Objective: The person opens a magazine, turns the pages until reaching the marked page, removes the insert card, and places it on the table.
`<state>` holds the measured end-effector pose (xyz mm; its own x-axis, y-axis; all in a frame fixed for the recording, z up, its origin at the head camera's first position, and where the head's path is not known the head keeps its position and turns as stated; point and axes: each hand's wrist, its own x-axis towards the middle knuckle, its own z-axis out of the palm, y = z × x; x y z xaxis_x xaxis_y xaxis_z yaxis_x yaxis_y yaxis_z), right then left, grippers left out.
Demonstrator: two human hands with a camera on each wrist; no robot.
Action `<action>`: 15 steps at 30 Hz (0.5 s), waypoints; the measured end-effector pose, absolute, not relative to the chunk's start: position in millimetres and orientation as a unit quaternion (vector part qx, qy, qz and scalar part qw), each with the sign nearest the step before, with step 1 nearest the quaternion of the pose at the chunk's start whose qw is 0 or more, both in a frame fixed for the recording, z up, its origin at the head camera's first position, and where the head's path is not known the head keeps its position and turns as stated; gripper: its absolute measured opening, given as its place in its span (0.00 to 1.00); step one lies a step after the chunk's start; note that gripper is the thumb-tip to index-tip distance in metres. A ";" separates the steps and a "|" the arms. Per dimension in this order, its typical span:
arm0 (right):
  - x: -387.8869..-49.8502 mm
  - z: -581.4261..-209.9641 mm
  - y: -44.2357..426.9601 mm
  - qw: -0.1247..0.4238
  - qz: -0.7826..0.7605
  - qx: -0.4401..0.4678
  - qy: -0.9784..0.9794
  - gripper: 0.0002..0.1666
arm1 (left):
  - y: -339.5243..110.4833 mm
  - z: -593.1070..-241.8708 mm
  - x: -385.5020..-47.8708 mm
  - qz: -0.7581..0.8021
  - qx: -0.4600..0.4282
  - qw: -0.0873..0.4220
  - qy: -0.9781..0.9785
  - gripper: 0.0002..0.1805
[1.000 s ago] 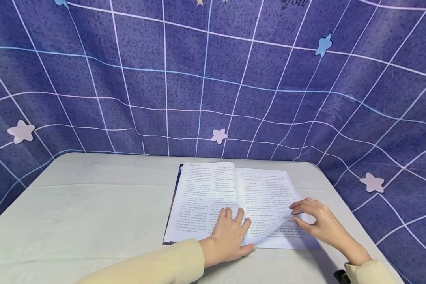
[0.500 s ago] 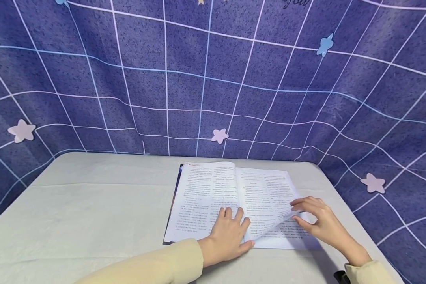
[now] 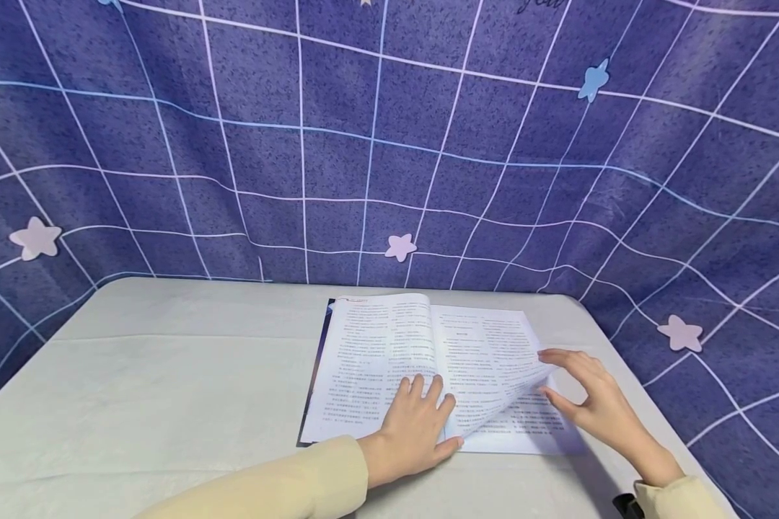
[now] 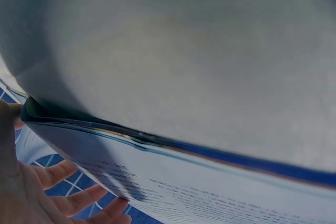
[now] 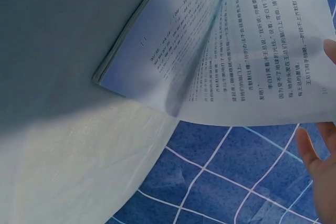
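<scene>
A book (image 3: 370,360) lies spread on the table, with printed text on both sides. My left hand (image 3: 415,429) rests across the gutter near its lower edge, fingers spread and the thumb pointing right. In the left wrist view my left fingers (image 4: 84,200) lie over the printed side. On the right, a page (image 3: 503,389) is lifted at its lower outer corner, baring the text of the sheet below (image 3: 526,425). My right hand (image 3: 591,404) is at that raised corner, fingers above and thumb below, spread apart. In the right wrist view the page (image 5: 262,61) curves up beside the thumb (image 5: 307,145).
A pale cloth covers the table (image 3: 169,389). Behind and to the right hangs a dark blue curtain (image 3: 337,173) with a grid and star pattern. The book's dark cover edge (image 3: 318,360) shows at its left side. A black band (image 3: 626,504) sits at the right cuff.
The right-hand page's corner has risen further, showing more of the sheet beneath. My right fingers and thumb have moved farther apart. The left hand stays almost where it was.
</scene>
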<state>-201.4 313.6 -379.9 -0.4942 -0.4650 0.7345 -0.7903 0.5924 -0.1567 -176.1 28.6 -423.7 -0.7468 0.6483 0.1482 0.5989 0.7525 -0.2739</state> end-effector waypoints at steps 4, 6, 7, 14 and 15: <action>-203.0 -380.2 314.9 0.339 0.255 0.373 -0.825 0.29 | 28.2 -424.0 -176.3 0.100 -0.338 0.130 -0.927 0.36; -203.6 -380.1 314.9 0.341 0.257 0.371 -0.824 0.33 | 28.2 -424.0 -176.7 0.100 -0.338 0.131 -0.927 0.36; -203.7 -379.9 314.7 0.343 0.256 0.369 -0.825 0.34 | 28.3 -424.0 -176.9 0.100 -0.338 0.131 -0.927 0.36; -203.6 -377.5 313.4 0.342 0.255 0.360 -0.830 0.38 | 27.5 -422.9 -177.7 0.095 -0.344 0.129 -0.925 0.36; -203.5 -377.4 313.5 0.342 0.256 0.359 -0.830 0.39 | 27.3 -422.7 -177.6 0.093 -0.345 0.129 -0.925 0.36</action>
